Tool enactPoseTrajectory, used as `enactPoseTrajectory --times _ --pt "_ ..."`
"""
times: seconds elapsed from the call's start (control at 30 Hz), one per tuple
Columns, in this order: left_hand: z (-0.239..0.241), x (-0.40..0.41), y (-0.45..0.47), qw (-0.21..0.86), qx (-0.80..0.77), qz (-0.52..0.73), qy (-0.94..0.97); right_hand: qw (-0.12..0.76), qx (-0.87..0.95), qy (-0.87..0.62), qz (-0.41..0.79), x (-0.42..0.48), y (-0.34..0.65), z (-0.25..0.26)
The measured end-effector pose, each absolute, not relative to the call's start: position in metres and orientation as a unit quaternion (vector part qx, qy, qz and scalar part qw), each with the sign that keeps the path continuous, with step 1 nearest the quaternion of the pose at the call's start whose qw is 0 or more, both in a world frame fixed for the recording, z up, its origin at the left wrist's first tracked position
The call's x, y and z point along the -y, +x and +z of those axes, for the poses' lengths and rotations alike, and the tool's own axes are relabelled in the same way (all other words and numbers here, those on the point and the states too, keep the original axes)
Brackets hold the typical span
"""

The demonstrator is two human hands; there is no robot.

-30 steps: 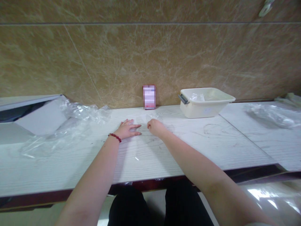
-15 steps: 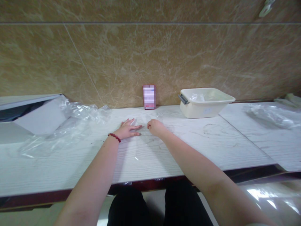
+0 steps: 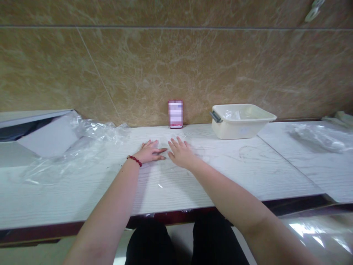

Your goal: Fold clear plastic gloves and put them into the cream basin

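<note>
A thin clear plastic sheet or bag (image 3: 171,175) lies flat on the white wood-grain table (image 3: 234,180); its edges are hard to make out. My left hand (image 3: 150,151), below a red bead bracelet (image 3: 134,160), rests on it with the fingers spread. Just to the right, my right hand (image 3: 180,152) lies palm down on the plastic, its fingers apart and pointing away from me. Neither hand holds anything. A small gap separates the two hands.
Behind the hands a phone (image 3: 175,115) leans on the marbled wall. A cream bin (image 3: 237,129) with clear plastic inside stands to its right. Crumpled clear plastic (image 3: 102,132) and an open white box (image 3: 49,138) are at left; more plastic bags (image 3: 325,137) lie at far right.
My right hand has gone from curled, closed fingers to flat and spread on the plastic, at nearly the same spot. My left hand has stayed in place.
</note>
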State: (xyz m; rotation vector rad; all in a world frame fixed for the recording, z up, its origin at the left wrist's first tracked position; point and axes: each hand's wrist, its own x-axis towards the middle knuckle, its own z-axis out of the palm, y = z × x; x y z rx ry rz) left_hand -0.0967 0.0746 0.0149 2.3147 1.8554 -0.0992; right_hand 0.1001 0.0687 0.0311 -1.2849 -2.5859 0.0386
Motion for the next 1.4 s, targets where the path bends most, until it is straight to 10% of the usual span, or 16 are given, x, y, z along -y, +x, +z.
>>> enactPoseTrajectory --times 1.4 --pt "0.018 -0.072 -0.101 0.108 -0.635 -0.034 0.764 -0.066 0.824 -0.551 0.118 -0.075 0.102 0.028"
